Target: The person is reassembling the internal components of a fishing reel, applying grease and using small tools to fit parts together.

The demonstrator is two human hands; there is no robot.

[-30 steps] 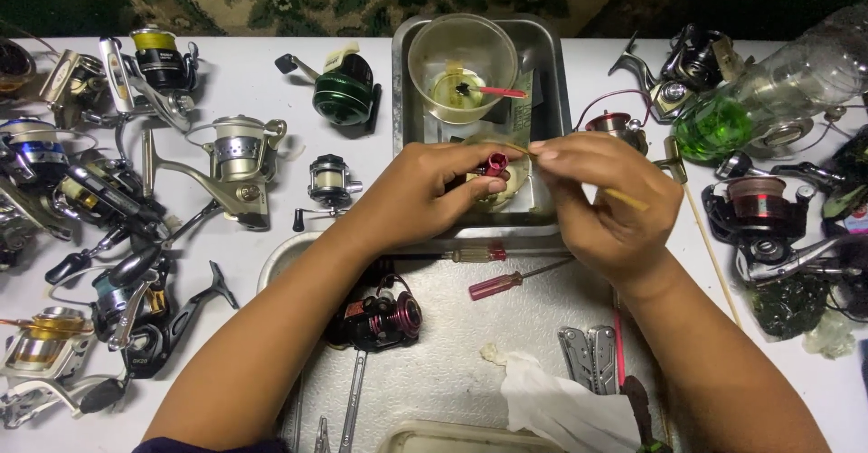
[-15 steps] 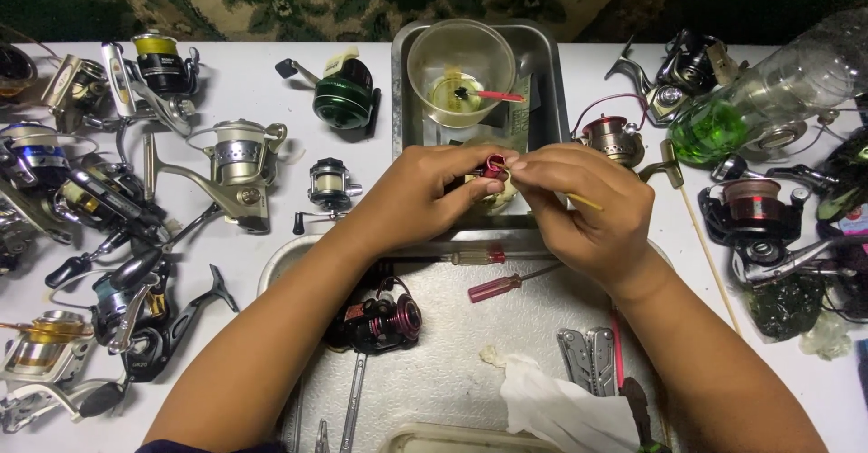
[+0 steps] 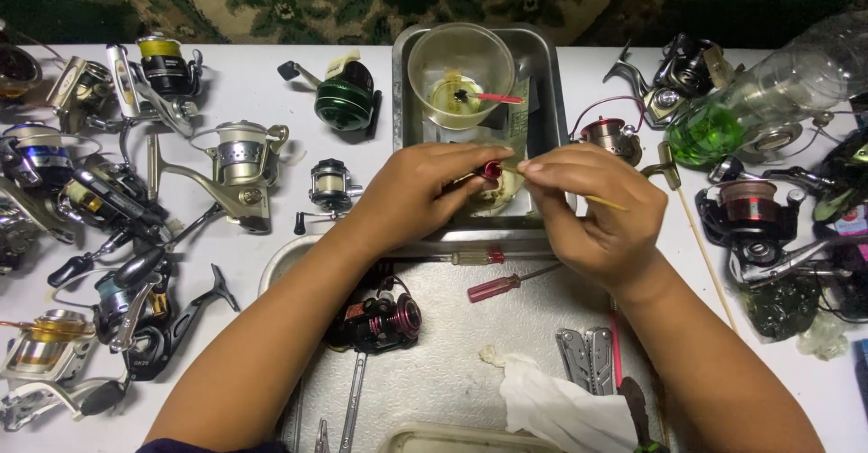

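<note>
My left hand (image 3: 425,191) pinches a small red reel part (image 3: 493,169) over the near end of a metal tray (image 3: 547,82). My right hand (image 3: 597,213) holds a thin yellow stick (image 3: 604,202) with its tip at the red part. Both hands meet just above the tray's front rim. A clear plastic cup (image 3: 461,73) with yellowish liquid and a red-handled tool stands in the tray behind them.
Many fishing reels lie on the white table at left (image 3: 240,159) and right (image 3: 750,209). A black and red reel (image 3: 380,319), two red-handled screwdrivers (image 3: 495,287), a multitool (image 3: 586,358) and a white rag (image 3: 551,403) lie on the near metal tray. A bottle with green liquid (image 3: 723,127) lies at right.
My right hand has drawn slightly right and its fingers have straightened along the stick. The left hand still pinches the red part in the same spot.
</note>
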